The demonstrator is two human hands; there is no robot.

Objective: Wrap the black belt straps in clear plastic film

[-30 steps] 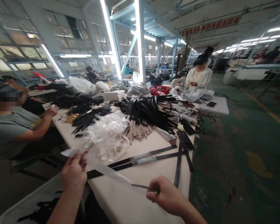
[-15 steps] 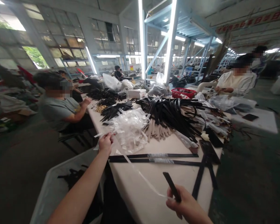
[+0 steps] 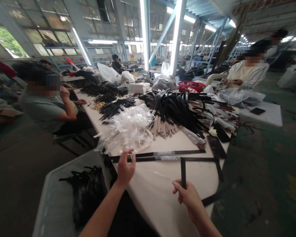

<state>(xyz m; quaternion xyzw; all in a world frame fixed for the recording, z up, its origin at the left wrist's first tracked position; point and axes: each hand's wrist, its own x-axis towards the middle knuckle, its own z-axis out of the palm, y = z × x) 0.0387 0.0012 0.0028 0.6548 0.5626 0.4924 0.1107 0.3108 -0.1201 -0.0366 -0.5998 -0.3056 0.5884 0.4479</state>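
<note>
My right hand [image 3: 188,194] is closed around a short black strap [image 3: 183,169], whose end stands upright above the fingers. Behind that wrist a blurred black strap [image 3: 219,195] reaches past the table's right edge; whether it is the same strap I cannot tell. My left hand [image 3: 126,168] is raised over the near left of the table with bent fingers. A faint clear streak [image 3: 158,172], looking like a plastic strip, lies between the hands, but its ends are hard to see. Beyond them two long black straps [image 3: 143,159] lie across, each with a clear plastic wrapping in the middle.
A heap of clear plastic strips [image 3: 130,128] lies ahead, beside bundled black straps [image 3: 177,108]. A dark phone-like slab [image 3: 216,147] rests at the right edge. A pale bin [image 3: 48,194] with black strips stands lower left. One person [image 3: 46,102] sits left, another [image 3: 249,75] right.
My left hand has moved from the plastic heap toward me and to the right. My right hand has risen, and the short strap now stands more upright. The clear strip shows less plainly.
</note>
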